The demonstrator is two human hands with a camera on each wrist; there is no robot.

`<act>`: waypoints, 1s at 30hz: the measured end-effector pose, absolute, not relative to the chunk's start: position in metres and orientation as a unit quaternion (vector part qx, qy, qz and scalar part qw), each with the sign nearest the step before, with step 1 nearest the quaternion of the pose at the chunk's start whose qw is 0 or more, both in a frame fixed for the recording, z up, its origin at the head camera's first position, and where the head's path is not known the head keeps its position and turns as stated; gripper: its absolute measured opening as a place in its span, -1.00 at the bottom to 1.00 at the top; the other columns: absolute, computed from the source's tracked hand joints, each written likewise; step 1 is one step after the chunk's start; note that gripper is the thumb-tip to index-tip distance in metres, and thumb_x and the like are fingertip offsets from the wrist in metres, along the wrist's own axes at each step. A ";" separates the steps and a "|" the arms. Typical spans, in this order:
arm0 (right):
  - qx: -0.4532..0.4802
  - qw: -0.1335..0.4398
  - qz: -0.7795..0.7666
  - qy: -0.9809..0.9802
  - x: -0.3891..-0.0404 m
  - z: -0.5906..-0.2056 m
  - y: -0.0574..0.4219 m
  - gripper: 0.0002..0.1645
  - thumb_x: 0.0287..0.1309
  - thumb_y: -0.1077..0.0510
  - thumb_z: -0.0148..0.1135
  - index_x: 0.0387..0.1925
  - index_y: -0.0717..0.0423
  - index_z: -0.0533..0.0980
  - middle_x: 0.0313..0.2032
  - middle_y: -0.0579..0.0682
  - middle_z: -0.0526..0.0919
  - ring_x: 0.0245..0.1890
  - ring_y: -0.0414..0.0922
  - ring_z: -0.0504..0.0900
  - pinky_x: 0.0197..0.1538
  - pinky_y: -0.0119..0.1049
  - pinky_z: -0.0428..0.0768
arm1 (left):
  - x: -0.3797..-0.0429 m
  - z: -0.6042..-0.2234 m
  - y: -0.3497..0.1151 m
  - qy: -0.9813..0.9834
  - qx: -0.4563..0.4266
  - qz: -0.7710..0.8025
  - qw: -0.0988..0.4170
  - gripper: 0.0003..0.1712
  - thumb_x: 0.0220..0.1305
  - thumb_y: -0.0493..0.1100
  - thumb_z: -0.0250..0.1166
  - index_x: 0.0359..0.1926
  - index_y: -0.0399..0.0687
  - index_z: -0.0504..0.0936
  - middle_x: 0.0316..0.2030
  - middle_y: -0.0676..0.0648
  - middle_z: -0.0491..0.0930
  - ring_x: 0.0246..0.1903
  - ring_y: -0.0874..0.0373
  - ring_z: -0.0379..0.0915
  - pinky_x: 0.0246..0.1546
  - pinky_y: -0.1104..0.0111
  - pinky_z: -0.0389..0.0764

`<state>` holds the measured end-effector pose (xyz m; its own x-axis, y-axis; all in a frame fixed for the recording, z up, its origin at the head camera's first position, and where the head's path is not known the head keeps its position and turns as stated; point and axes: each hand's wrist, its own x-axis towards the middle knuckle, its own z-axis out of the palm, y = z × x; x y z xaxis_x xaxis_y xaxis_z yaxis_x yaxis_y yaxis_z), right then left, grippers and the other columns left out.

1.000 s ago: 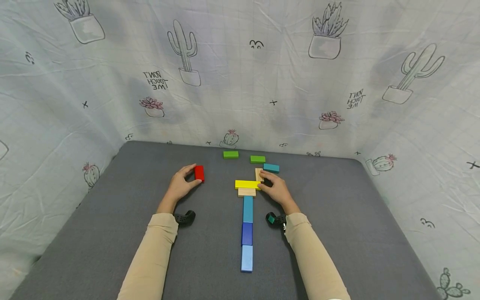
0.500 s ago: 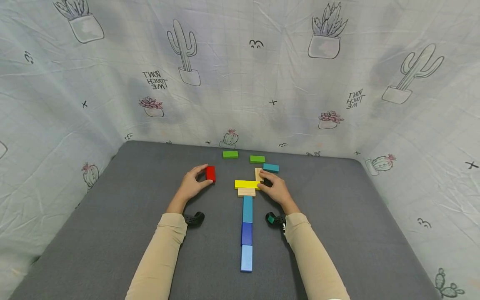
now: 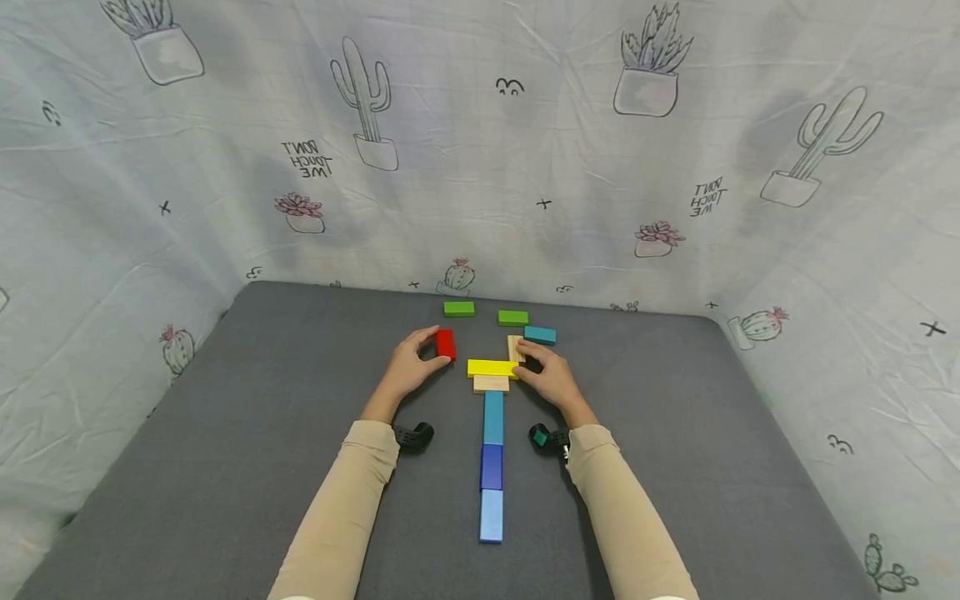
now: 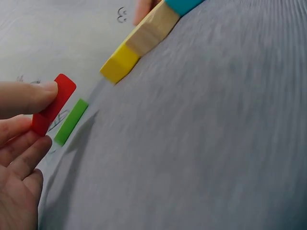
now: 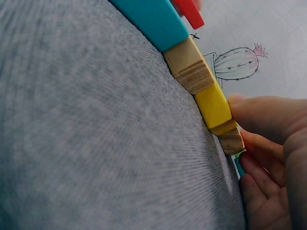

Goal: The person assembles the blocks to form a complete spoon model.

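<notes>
My left hand (image 3: 407,367) pinches a red block (image 3: 446,345) between thumb and fingertips. In the left wrist view the red block shows above the grey cloth. My right hand (image 3: 551,377) rests at the far end of a line of blocks, thumb at the right end of a yellow block (image 3: 489,368), fingertips at the far end of a plain wooden block (image 3: 513,346). In the right wrist view the thumb overlaps the yellow block's edge. The yellow block lies crosswise against another wooden block (image 3: 491,385). Turquoise (image 3: 493,417), dark blue (image 3: 492,467) and light blue (image 3: 491,515) blocks run toward me.
Two green blocks, one left (image 3: 459,309) and one right (image 3: 513,318), lie near the back edge of the grey table (image 3: 300,333). A teal block (image 3: 540,335) lies just beyond my right hand. A white cloth (image 3: 465,167) with cactus drawings hangs behind.
My left hand has moved rightward with the red block, bringing it close to the yellow block. My right hand has stayed in place by the wooden and yellow blocks.
</notes>
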<state>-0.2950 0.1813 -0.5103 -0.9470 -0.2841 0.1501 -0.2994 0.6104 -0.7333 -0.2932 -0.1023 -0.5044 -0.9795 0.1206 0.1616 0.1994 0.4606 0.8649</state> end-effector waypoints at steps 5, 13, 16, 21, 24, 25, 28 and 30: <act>0.167 0.014 0.405 -0.899 -0.295 -0.510 0.181 -0.35 0.18 -0.01 0.27 0.26 0.15 0.40 0.33 0.03 0.36 0.36 0.08 0.26 0.37 0.10 0.22 | -0.297 -0.504 -0.088 -0.853 -0.091 -0.513 0.033 -0.24 0.14 -0.15 0.39 0.34 -0.17 0.31 0.28 -0.22 0.35 0.28 -0.11 0.28 0.32 0.04 0.29; 0.160 0.016 0.410 -0.898 -0.294 -0.508 0.181 -0.37 0.17 0.00 0.28 0.24 0.15 0.43 0.32 0.02 0.38 0.36 0.07 0.26 0.38 0.10 0.21 | -0.302 -0.505 -0.075 -0.858 -0.091 -0.504 0.032 -0.25 0.16 -0.14 0.38 0.34 -0.19 0.32 0.27 -0.24 0.36 0.27 -0.12 0.28 0.31 0.04 0.30; 0.159 0.020 0.407 -0.899 -0.293 -0.508 0.181 -0.37 0.16 0.00 0.29 0.23 0.15 0.43 0.31 0.03 0.39 0.36 0.07 0.26 0.38 0.09 0.22 | -0.303 -0.505 -0.074 -0.860 -0.090 -0.502 0.031 -0.26 0.16 -0.15 0.37 0.34 -0.20 0.32 0.27 -0.24 0.36 0.27 -0.12 0.29 0.31 0.04 0.30; 0.163 0.030 0.402 -0.900 -0.294 -0.509 0.182 -0.37 0.16 0.00 0.29 0.22 0.16 0.44 0.30 0.04 0.40 0.35 0.08 0.28 0.37 0.08 0.24 | -0.305 -0.504 -0.074 -0.863 -0.092 -0.495 0.031 -0.26 0.16 -0.17 0.37 0.34 -0.22 0.32 0.27 -0.25 0.35 0.26 -0.13 0.29 0.29 0.04 0.32; 0.164 0.031 0.403 -0.900 -0.294 -0.509 0.182 -0.37 0.16 -0.01 0.29 0.22 0.16 0.44 0.30 0.04 0.40 0.35 0.08 0.28 0.37 0.09 0.23 | -0.307 -0.504 -0.074 -0.865 -0.097 -0.492 0.026 -0.26 0.17 -0.17 0.36 0.34 -0.22 0.31 0.28 -0.26 0.34 0.27 -0.14 0.29 0.29 0.05 0.33; 0.164 0.030 0.404 -0.900 -0.294 -0.509 0.182 -0.37 0.16 -0.01 0.29 0.22 0.16 0.44 0.30 0.04 0.40 0.35 0.08 0.28 0.37 0.09 0.23 | -0.308 -0.504 -0.074 -0.865 -0.098 -0.491 0.023 -0.26 0.18 -0.17 0.36 0.34 -0.22 0.30 0.28 -0.26 0.34 0.27 -0.14 0.29 0.29 0.05 0.33; 0.163 0.027 0.403 -0.900 -0.293 -0.509 0.182 -0.36 0.16 -0.02 0.29 0.23 0.15 0.44 0.31 0.03 0.39 0.35 0.07 0.28 0.38 0.08 0.22 | -0.309 -0.503 -0.073 -0.872 -0.101 -0.478 0.017 -0.26 0.18 -0.17 0.35 0.35 -0.20 0.30 0.30 -0.25 0.32 0.28 -0.15 0.26 0.29 0.03 0.32; 0.162 0.027 0.401 -0.901 -0.293 -0.509 0.182 -0.36 0.16 -0.02 0.29 0.23 0.15 0.43 0.31 0.02 0.39 0.35 0.07 0.28 0.38 0.08 0.22 | -0.310 -0.503 -0.073 -0.878 -0.104 -0.468 0.011 -0.26 0.19 -0.16 0.34 0.36 -0.19 0.29 0.31 -0.25 0.30 0.29 -0.15 0.25 0.30 0.02 0.30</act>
<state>-0.2929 0.1820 -0.5092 -0.9461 -0.2699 0.1788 -0.3135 0.6263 -0.7137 -0.3102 -0.0727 -0.5028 -0.9782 0.1719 0.1165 0.1925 0.5406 0.8190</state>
